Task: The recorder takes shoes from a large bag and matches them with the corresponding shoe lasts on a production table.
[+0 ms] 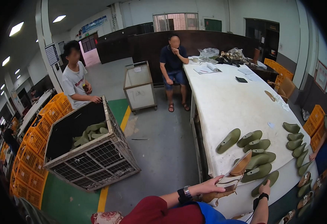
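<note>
My left hand (211, 185) grips a tan and white shoe upper (241, 164) at the table's near edge. Its pointed end tilts up and away from me, and a brown lining shows near my wrist. In my right hand (264, 187) is an olive-green shoe last (272, 177), the fingers closed around its middle. Just beyond both hands, several green lasts (256, 161) lie in a loose cluster on the white table (230, 106). One last (229, 141) rests a little apart at the cluster's left.
A row of lasts (295, 145) lines the table's right side, near another person's hand (312, 156). At left, a person stands by a wire-sided cart (92, 164) holding lasts. Someone sits beyond the table. Orange crates (29, 164) are stacked far left.
</note>
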The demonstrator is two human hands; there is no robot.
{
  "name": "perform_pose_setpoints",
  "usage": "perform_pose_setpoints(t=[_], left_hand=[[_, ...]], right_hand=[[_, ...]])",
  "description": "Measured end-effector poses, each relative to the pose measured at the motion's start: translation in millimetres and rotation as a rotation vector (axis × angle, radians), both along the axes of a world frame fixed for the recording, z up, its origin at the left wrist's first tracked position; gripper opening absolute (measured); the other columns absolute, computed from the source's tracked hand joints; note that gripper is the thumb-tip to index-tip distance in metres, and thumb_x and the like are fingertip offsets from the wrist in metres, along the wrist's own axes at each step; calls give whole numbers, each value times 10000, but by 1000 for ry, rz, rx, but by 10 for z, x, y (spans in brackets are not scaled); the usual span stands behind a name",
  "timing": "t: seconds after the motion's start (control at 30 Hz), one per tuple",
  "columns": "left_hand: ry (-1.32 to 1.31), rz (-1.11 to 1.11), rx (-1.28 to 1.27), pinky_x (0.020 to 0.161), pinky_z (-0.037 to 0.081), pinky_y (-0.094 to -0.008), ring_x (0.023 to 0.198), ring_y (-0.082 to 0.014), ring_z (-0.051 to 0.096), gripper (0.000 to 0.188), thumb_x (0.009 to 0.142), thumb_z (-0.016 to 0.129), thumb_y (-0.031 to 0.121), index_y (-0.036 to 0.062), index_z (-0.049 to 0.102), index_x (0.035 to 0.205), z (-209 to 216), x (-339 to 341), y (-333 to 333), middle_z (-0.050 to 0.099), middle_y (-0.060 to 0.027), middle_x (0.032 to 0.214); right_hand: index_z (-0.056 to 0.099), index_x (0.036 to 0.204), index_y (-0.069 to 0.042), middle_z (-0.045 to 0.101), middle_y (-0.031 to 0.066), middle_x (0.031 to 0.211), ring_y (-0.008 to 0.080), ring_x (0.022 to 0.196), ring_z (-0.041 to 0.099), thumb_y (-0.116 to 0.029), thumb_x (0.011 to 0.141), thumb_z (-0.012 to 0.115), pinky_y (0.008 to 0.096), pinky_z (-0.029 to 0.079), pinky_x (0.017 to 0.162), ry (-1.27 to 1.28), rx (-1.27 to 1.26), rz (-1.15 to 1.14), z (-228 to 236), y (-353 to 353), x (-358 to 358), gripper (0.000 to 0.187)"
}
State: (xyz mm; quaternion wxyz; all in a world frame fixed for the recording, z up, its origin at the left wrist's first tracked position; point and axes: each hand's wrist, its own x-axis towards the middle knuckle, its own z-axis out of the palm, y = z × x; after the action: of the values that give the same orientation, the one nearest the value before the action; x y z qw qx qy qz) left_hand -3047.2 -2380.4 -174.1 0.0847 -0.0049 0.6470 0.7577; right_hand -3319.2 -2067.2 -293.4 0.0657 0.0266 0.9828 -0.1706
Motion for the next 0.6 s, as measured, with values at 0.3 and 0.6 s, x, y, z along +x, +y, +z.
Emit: perform_pose_setpoints(t=[0.3, 0.6], left_hand=[[19, -190, 10, 1035, 293, -285, 1234, -199, 380, 924, 771, 717, 295, -45, 140, 1407, 443, 339, -24, 361, -175, 1372], [89, -335, -96, 1049, 279, -296, 1268, -196, 340, 929, 774, 713, 271, -29, 114, 1418, 444, 784, 14, 329, -166, 1396]], right_hand=[[368, 1264, -195, 614, 254, 955, 423, 899, 585, -176, 815, 520, 483, 453, 780, 93, -16, 26, 463, -17, 813, 474], [418, 1220, -96, 511, 101, 1129, 208, 958, 538, -171, 868, 526, 318, 462, 796, 123, -1268, -189, 73, 1040, 1212, 376]])
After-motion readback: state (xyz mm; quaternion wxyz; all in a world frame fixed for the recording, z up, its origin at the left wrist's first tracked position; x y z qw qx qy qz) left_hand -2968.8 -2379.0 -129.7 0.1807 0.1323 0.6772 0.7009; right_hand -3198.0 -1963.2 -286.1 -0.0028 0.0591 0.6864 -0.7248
